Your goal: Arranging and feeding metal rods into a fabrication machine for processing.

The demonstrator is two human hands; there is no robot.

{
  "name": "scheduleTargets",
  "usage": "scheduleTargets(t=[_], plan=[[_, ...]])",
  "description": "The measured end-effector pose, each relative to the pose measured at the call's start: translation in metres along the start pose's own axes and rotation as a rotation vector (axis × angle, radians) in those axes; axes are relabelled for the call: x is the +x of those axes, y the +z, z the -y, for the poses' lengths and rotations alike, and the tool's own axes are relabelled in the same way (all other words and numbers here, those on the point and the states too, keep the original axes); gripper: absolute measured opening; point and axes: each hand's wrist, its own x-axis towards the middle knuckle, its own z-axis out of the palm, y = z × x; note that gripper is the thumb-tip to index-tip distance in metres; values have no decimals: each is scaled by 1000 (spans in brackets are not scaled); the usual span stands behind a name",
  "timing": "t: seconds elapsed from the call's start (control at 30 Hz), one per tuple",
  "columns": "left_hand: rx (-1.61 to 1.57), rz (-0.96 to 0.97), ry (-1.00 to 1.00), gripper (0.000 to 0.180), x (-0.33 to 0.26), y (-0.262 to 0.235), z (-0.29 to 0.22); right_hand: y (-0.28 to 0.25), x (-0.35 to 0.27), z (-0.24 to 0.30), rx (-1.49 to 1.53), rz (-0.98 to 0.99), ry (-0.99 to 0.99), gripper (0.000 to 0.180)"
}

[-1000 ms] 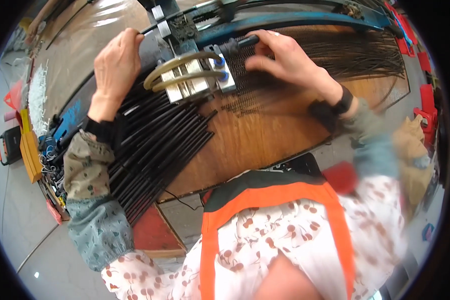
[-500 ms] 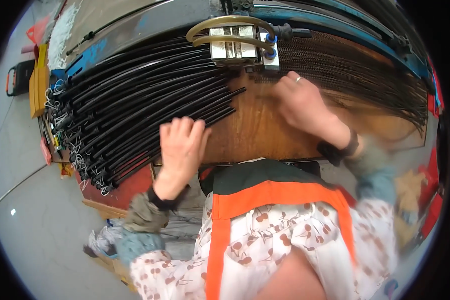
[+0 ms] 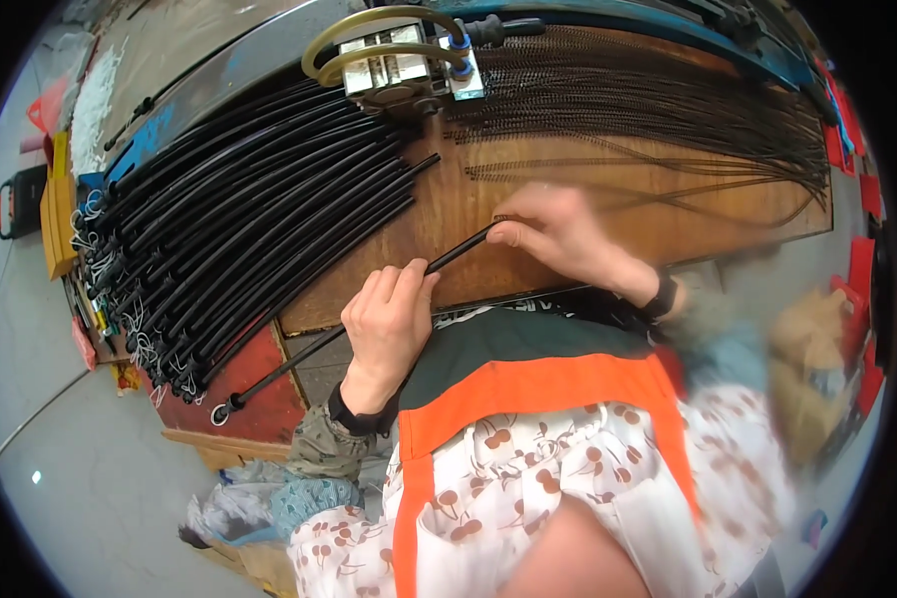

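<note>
I see left hand (image 3: 389, 324) closed around one black tube (image 3: 299, 361), right hand (image 3: 558, 239) pinching its upper end over the wooden board (image 3: 568, 189).

**A:** what's the work surface here?

**B:** a worn wooden bench top (image 3: 528, 199). A big fan of black tubes (image 3: 259, 219) lies across its left half, and a spread of thin dark springs (image 3: 648, 100) covers the right. A metal fixture with brass loops (image 3: 399, 60) sits at the far edge between them.
</note>
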Motion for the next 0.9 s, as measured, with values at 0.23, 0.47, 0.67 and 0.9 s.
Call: scheduleTargets(t=[0.23, 0.47, 0.67, 0.9], plan=[[-23, -37, 112, 20, 4, 6, 1, -10, 1, -15, -296, -86, -400, 23], [-95, 62, 137, 22, 14, 29, 1, -22, 17, -21, -267, -51, -318, 26], [271, -63, -108, 24, 21, 13, 45, -14, 28, -26, -633, 17, -239, 15], [170, 26, -59, 23, 18, 12, 25, -7, 30, -2, -164, 46, -108, 29]])
